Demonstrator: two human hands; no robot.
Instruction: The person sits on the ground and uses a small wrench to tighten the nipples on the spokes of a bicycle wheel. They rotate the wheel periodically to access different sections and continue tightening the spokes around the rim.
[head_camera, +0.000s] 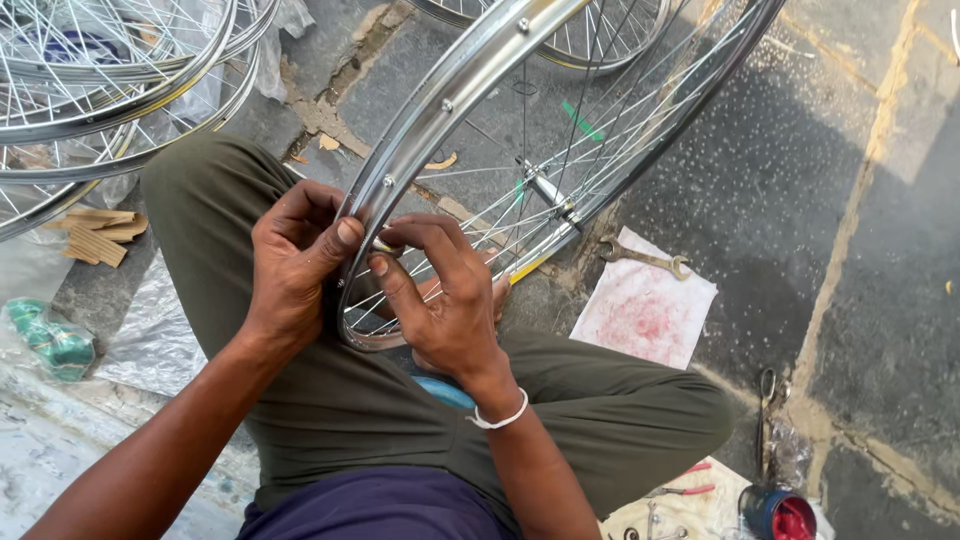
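Now my left hand (295, 262) grips the wheel rim (440, 120) while my right hand (440, 295) pinches a spoke nipple (383, 247) at six o'clock, probably threading it.

We wear olive-green trousers (330, 400) and a dark navy shirt (380, 510) just below them in view. Our arms are bare of sleeves; beside the trousers, a thin white bangle (500, 418) circles our right wrist.
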